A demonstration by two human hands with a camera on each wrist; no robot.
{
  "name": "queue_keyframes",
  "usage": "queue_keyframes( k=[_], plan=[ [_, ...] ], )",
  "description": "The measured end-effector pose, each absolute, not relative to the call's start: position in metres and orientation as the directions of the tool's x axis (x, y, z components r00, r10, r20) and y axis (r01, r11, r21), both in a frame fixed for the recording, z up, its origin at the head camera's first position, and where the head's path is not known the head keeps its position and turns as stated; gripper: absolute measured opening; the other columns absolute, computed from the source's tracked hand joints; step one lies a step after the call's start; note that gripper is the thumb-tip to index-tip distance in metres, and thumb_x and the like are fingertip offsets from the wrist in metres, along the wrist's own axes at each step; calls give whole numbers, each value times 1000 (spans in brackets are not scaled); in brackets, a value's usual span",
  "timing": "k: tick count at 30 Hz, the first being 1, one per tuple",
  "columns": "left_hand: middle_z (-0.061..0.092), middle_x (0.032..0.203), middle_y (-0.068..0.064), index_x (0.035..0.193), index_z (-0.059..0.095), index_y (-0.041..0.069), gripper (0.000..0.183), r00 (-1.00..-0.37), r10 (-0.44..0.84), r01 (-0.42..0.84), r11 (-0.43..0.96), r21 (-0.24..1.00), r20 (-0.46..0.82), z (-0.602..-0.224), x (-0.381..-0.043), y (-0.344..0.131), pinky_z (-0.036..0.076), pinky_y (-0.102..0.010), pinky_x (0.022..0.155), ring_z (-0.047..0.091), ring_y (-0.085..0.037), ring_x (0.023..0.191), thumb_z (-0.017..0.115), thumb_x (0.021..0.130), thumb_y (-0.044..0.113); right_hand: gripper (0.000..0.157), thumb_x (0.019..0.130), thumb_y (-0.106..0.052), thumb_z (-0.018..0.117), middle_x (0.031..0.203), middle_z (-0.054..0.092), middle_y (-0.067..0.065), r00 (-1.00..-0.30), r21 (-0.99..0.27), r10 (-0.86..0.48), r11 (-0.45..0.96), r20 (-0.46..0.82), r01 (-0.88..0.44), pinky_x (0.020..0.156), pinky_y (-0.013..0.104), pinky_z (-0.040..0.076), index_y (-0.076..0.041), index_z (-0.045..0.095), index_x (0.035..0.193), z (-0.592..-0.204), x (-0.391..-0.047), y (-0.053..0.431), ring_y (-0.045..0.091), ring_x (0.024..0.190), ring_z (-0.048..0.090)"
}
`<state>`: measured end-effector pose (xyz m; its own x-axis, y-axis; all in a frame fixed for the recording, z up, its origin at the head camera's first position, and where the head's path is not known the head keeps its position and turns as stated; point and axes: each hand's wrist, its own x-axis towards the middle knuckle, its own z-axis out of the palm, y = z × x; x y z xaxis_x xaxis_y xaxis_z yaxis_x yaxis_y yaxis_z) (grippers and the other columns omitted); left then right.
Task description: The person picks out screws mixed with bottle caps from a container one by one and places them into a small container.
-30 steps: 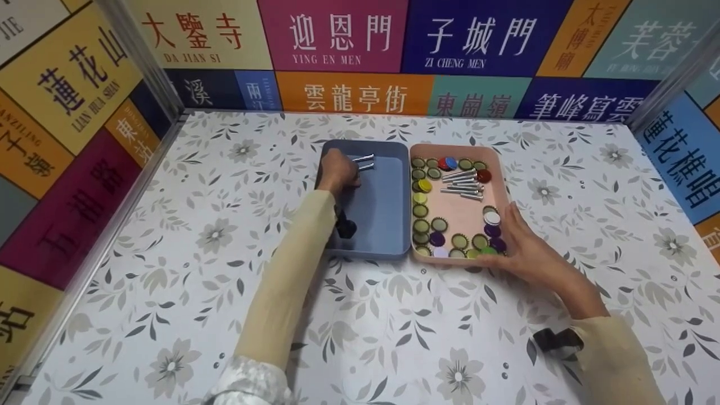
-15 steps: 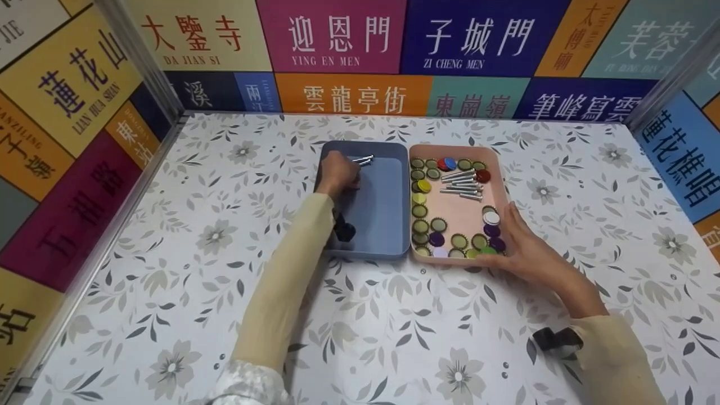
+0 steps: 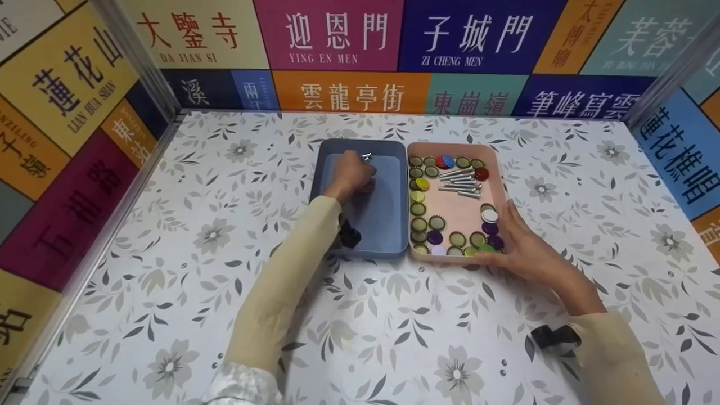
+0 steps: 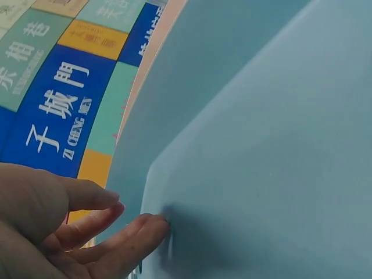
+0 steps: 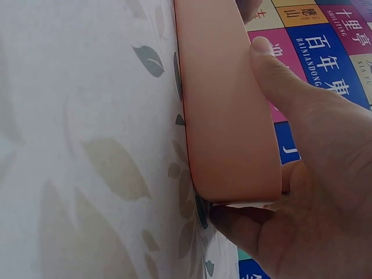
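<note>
My left hand (image 3: 354,174) is inside the blue tray (image 3: 382,242), fingers bent at the silver screws (image 3: 367,157), whose heads stick out past it near the tray's far side. In the left wrist view, my left fingertips (image 4: 156,225) meet a shiny sliver by the tray floor; the rest of the screws is hidden. My right hand (image 3: 526,250) holds the near right corner of the pink tray (image 3: 458,216). In the right wrist view, one digit (image 5: 264,49) lies along the tray's side (image 5: 226,110) and another fingertip (image 5: 224,216) is at its lower corner.
The pink tray has upturned and coloured bottle caps (image 3: 437,223) along its edges and a pile of silver screws (image 3: 462,183). Both trays stand side by side on a flower-patterned table (image 3: 382,337). Panels with lettering (image 3: 337,39) wall the back and sides.
My left hand has shifted right over the screws, so less of them shows. The two screws, apart earlier, have come together. My right hand stays on the pink tray.
</note>
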<state>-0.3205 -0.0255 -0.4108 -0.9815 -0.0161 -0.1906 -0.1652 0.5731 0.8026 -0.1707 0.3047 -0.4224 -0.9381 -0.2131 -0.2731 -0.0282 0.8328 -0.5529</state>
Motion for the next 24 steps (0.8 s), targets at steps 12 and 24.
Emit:
queue_keyframes(
  k=[12, 24],
  plan=[
    [75, 87, -18, 98, 75, -6, 20, -975, 62, -162, 466, 870, -215, -404, -313, -22, 61, -44, 72, 74, -32, 74, 69, 91, 13, 127, 78, -71, 69, 163, -29, 9, -940, -554, -214, 832, -265, -34, 117, 69, 10, -25, -19, 157, -422, -170, 304, 56, 149, -2],
    [75, 99, -14, 103, 74, 2, 16, -990, 141, 80, 443, 893, 19, -396, -293, 2, 58, -26, 63, 72, -24, 84, 71, 92, 14, 129, 77, -72, 69, 163, -29, 9, -939, -551, -213, 834, -269, -32, 117, 68, 10, -23, -20, 156, -423, -172, 304, 55, 150, -3]
  ],
)
